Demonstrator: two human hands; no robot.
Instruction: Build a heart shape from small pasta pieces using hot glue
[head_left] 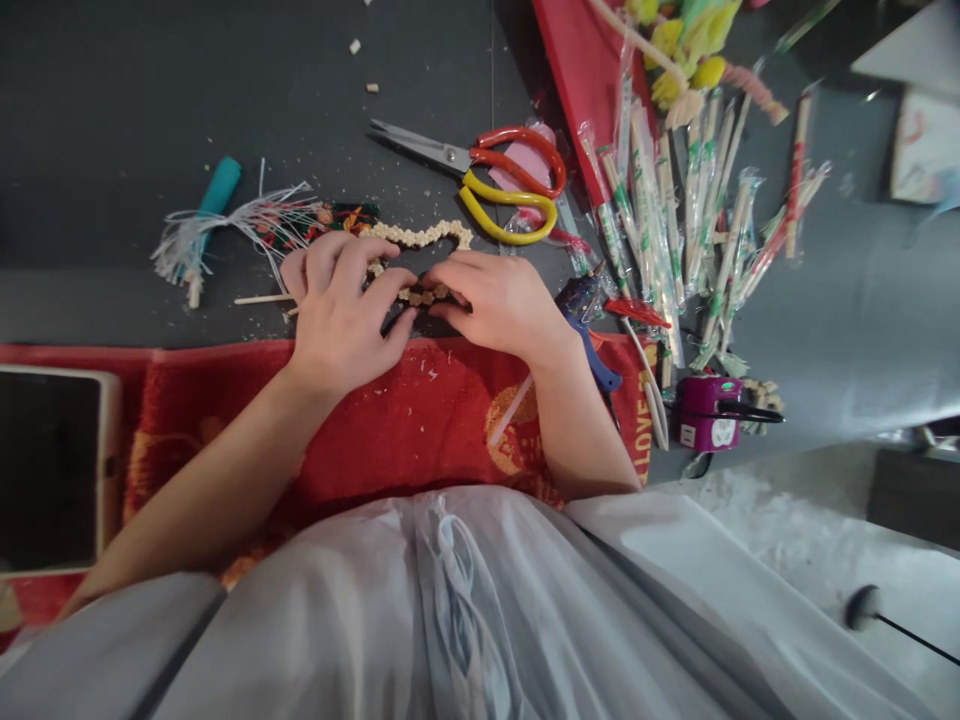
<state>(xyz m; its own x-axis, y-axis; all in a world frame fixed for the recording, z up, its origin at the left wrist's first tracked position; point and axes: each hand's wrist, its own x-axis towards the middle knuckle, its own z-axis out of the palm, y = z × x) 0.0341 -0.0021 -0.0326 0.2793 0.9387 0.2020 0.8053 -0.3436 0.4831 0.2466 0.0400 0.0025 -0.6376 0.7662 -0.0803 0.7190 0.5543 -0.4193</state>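
Observation:
A loop of small cream-coloured pieces, the beaded frame [420,236], lies on the dark floor just beyond a red mat [420,420]. My left hand [341,310] rests on its left side, fingers curled and pressing on it. My right hand [502,300] pinches the frame's near edge with fingertips together. The two hands almost touch at the middle. Part of the frame is hidden under my fingers.
Orange and yellow scissors [499,175] lie behind the frame. Several wrapped chopsticks [675,220] are strewn at the right, with a glue gun [589,320] and a purple tape measure [709,412]. A tasselled bundle [240,222], a teal tube [217,190] and a phone [49,465] sit left.

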